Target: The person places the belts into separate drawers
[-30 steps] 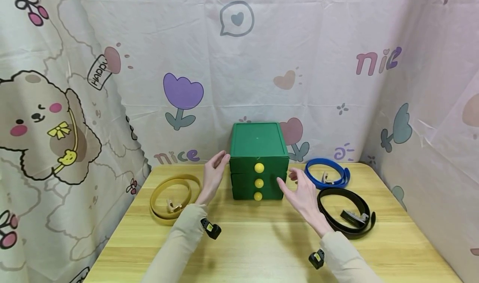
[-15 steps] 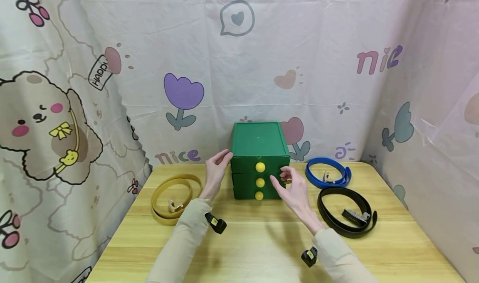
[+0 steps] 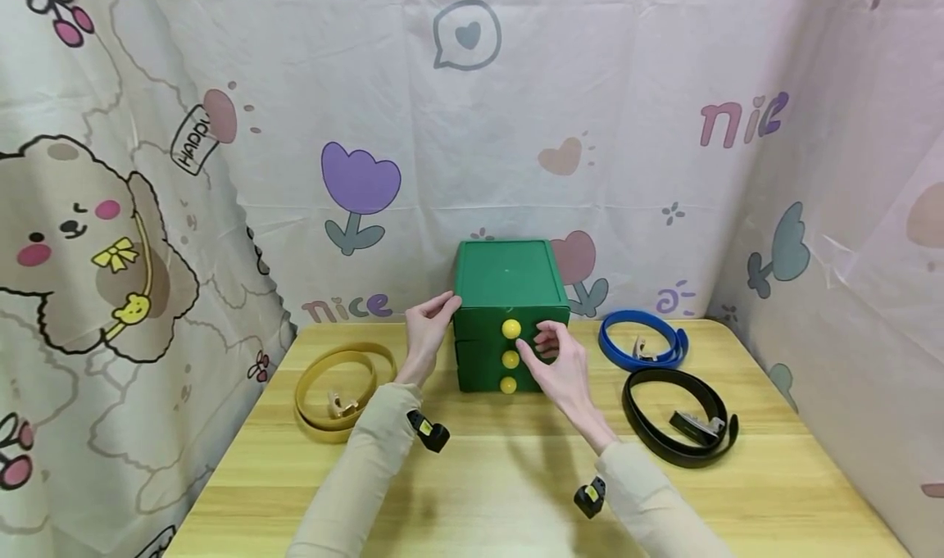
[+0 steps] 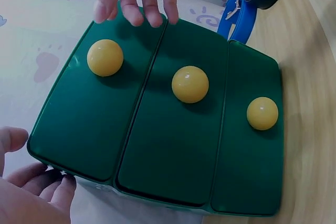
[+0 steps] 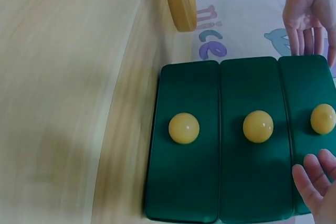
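Note:
A green box of three drawers [image 3: 509,275], each with a round yellow knob, stands upright on the table. My left hand [image 3: 429,334] rests its fingertips on the box's upper left side; in the left wrist view those fingers [image 4: 62,195] lie along the side wall. Just right of the top knob [image 3: 511,328] is my right hand [image 3: 558,367], its thumb and fingers spread apart and holding nothing. In the right wrist view, fingers [image 5: 310,184] hover by the top drawer's front. Contact with the drawer front cannot be told.
A coiled yellow belt [image 3: 310,415] lies left on the wooden table [image 3: 479,492]. On the right are a blue belt [image 3: 615,357] and a black belt [image 3: 649,435], both coiled. A printed curtain [image 3: 472,132] hangs close behind the box.
My right hand has moved left across the drawer front, toward the top knob. The left hand has edged slightly right onto the box's corner. Drawers and belts stay put.

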`<state>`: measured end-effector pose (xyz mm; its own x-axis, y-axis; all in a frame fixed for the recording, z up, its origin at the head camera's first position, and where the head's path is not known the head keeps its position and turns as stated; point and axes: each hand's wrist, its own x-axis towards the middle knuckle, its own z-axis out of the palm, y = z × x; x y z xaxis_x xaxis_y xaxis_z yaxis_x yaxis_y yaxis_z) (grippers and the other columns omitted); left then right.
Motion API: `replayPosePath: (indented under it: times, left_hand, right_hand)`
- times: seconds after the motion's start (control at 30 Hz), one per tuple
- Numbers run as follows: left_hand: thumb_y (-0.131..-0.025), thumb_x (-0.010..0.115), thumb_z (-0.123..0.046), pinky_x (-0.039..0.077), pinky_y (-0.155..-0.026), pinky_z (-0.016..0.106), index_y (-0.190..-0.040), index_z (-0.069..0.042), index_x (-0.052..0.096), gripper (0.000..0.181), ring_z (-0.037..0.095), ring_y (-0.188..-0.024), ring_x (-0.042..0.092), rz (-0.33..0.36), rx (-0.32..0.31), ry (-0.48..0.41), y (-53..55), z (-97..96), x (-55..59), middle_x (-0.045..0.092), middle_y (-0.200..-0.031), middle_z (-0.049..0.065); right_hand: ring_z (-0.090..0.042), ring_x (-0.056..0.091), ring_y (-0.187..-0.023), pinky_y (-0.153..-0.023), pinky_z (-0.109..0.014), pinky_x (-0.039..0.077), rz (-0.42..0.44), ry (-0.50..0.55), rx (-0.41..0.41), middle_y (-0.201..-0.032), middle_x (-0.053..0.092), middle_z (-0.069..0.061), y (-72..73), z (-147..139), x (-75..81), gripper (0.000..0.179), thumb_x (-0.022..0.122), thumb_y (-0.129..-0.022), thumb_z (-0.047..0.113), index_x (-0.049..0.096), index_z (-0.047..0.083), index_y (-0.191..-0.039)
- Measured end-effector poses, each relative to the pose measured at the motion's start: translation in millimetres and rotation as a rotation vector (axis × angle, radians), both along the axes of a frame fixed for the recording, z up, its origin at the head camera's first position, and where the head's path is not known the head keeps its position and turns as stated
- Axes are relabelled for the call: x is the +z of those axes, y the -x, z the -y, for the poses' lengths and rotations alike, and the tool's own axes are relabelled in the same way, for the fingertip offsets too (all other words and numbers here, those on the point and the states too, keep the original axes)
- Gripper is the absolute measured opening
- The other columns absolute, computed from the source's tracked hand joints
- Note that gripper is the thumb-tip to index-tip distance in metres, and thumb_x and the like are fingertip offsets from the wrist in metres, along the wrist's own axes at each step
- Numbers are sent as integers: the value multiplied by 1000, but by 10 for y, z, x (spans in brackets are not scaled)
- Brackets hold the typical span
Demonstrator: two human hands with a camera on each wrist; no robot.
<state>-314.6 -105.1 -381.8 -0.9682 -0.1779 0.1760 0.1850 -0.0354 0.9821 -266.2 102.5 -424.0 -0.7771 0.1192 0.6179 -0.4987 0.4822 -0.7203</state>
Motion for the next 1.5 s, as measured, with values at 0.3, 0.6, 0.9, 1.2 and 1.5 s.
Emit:
replayPosePath:
  times: [0.3,0.6,0.9,1.2,1.5]
  left_hand:
    - [-76,70,-25,49,-85,25,-107,-11,67,34,14,-99,61,37,10,12,5,2,1,66,-108,8]
    - [-75,70,-23,50,-81,23,-105,-10,67,33,9,-93,61,62,-8,1,19,26,33,66,-108,8]
    - [-74,71,-22,50,-74,19,-105,-9,67,34,7,-90,60,84,2,-15,28,24,39,65,-110,8]
    - [-74,71,-21,50,-83,30,-104,-9,68,32,9,-94,60,91,-15,-30,34,22,29,65,-111,8]
    - [-74,71,-21,49,-87,32,-105,-8,67,33,12,-98,59,99,-34,-46,52,27,18,64,-112,7]
  right_hand:
    - [-18,61,-74,-64,-31,53,47,45,18,-84,64,-6,64,139,-7,43,69,-74,39,55,10,-102]
    - [-13,64,-66,-62,-24,53,87,84,32,-78,66,-2,123,224,17,44,69,-73,42,54,12,-102]
    - [-10,63,-61,-56,-20,51,102,95,-9,-69,65,-1,166,290,23,37,71,-72,38,55,15,-95]
    - [-10,61,-58,-55,-20,51,61,150,9,-67,64,-3,204,287,-22,31,72,-72,34,57,14,-91]
    - [-15,61,-58,-54,-17,50,37,164,23,-68,65,-8,224,290,-32,31,73,-72,29,58,8,-90]
